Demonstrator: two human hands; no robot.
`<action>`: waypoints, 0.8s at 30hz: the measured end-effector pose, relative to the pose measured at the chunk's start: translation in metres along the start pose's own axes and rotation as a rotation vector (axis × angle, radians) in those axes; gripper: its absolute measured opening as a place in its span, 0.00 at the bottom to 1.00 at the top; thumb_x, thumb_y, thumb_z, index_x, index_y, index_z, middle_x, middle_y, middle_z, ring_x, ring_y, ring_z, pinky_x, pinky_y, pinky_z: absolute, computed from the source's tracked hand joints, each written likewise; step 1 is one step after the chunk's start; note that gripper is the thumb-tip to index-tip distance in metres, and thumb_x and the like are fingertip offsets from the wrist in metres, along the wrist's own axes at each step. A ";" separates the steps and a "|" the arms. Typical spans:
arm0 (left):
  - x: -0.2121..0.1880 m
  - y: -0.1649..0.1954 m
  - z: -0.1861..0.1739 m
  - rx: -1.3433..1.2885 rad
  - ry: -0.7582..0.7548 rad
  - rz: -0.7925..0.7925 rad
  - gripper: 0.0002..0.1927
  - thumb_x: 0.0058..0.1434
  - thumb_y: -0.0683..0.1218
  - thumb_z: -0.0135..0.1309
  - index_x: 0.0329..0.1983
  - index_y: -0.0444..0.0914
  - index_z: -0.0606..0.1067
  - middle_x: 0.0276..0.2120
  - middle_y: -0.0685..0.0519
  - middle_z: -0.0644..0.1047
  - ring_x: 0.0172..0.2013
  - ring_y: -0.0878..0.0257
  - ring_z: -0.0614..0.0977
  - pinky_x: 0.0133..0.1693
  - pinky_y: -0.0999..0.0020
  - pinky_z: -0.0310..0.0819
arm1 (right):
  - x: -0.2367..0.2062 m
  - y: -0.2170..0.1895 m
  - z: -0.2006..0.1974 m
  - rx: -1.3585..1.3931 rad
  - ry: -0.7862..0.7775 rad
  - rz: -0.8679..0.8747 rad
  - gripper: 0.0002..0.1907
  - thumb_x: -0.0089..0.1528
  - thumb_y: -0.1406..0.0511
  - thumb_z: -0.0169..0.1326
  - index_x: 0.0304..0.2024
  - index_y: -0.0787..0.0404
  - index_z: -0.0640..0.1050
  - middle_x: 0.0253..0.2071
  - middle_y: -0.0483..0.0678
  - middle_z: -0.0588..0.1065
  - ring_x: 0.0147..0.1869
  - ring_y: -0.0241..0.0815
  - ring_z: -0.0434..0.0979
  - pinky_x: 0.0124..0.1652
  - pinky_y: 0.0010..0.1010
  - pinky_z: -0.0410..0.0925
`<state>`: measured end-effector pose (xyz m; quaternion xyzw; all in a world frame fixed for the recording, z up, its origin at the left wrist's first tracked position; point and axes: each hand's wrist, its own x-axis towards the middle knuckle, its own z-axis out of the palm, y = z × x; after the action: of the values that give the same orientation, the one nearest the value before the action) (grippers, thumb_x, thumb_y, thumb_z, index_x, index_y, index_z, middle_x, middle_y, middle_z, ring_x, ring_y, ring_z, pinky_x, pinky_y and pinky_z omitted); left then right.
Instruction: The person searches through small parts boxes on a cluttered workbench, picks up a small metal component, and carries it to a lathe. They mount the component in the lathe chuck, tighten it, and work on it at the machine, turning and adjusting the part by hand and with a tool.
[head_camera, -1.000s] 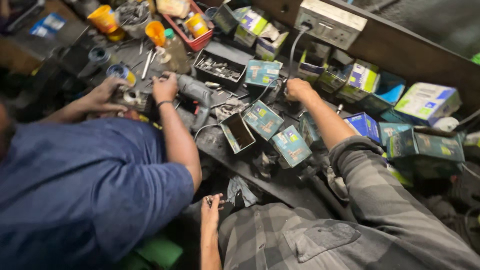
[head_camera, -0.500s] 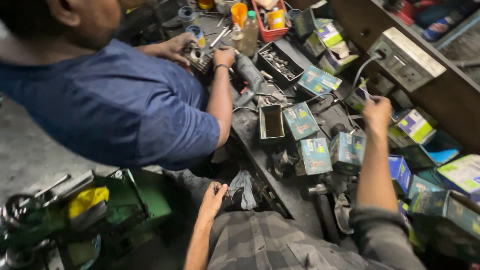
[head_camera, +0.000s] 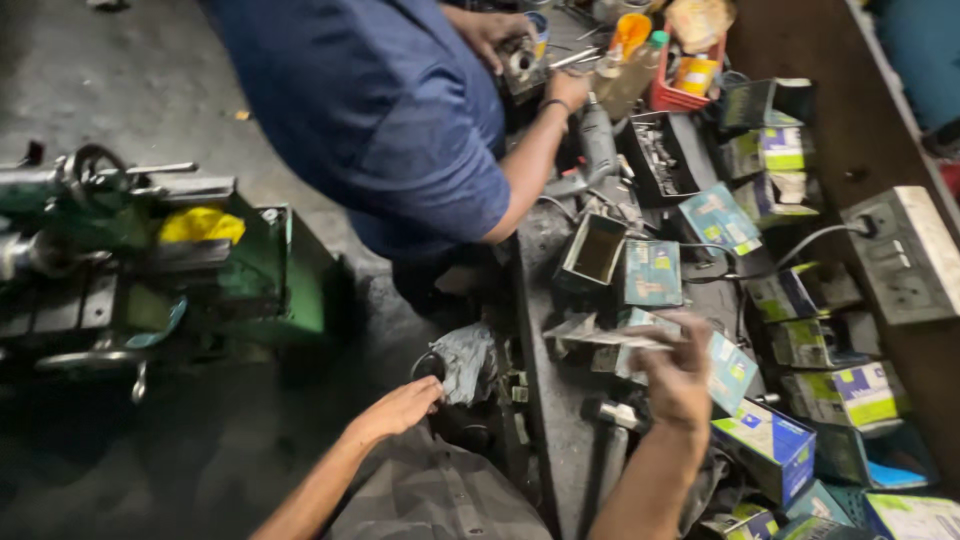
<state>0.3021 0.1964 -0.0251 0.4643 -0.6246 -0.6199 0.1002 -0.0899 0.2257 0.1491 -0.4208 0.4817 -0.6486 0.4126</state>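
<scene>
A: Grey crumpled paper sheet (head_camera: 600, 335) on the dark workbench (head_camera: 545, 400), mid-near. Right hand (head_camera: 680, 375)?
B: Fingers curled, pinching the sheet's right end, beside teal boxes (head_camera: 735, 370).
A: Left hand (head_camera: 400, 405)?
B: Empty, fingers loosely spread, resting on his knee, left of bench. Co-worker in blue shirt (head_camera: 390, 110) works far side.

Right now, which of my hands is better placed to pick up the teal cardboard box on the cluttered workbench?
Right. The right hand is already over the bench, beside the teal cardboard box. The left hand rests low by the knee, off the cluttered workbench.
</scene>
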 end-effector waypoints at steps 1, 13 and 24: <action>-0.011 0.010 -0.004 0.045 0.004 -0.048 0.19 0.70 0.57 0.40 0.42 0.38 0.74 0.31 0.54 0.76 0.34 0.65 0.77 0.41 0.66 0.72 | -0.002 -0.001 0.018 -0.163 -0.267 -0.027 0.22 0.59 0.73 0.61 0.55 0.60 0.74 0.47 0.54 0.80 0.44 0.41 0.80 0.42 0.32 0.72; -0.171 -0.010 -0.130 -0.647 0.495 0.102 0.13 0.66 0.43 0.53 0.52 0.37 0.79 0.37 0.55 0.83 0.38 0.69 0.80 0.41 0.73 0.74 | -0.051 0.068 0.308 -0.150 -0.876 0.533 0.16 0.65 0.66 0.55 0.55 0.62 0.81 0.31 0.45 0.74 0.28 0.33 0.67 0.28 0.26 0.61; -0.455 -0.202 -0.313 -0.799 1.287 0.302 0.14 0.67 0.43 0.58 0.53 0.33 0.80 0.38 0.54 0.81 0.40 0.69 0.80 0.44 0.74 0.75 | -0.162 0.134 0.715 0.041 -1.281 0.552 0.10 0.61 0.70 0.59 0.41 0.59 0.71 0.33 0.40 0.73 0.27 0.29 0.66 0.25 0.23 0.62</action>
<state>0.8635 0.3440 0.0708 0.5715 -0.2290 -0.3859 0.6870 0.6519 0.1535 0.1248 -0.5747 0.2208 -0.1530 0.7730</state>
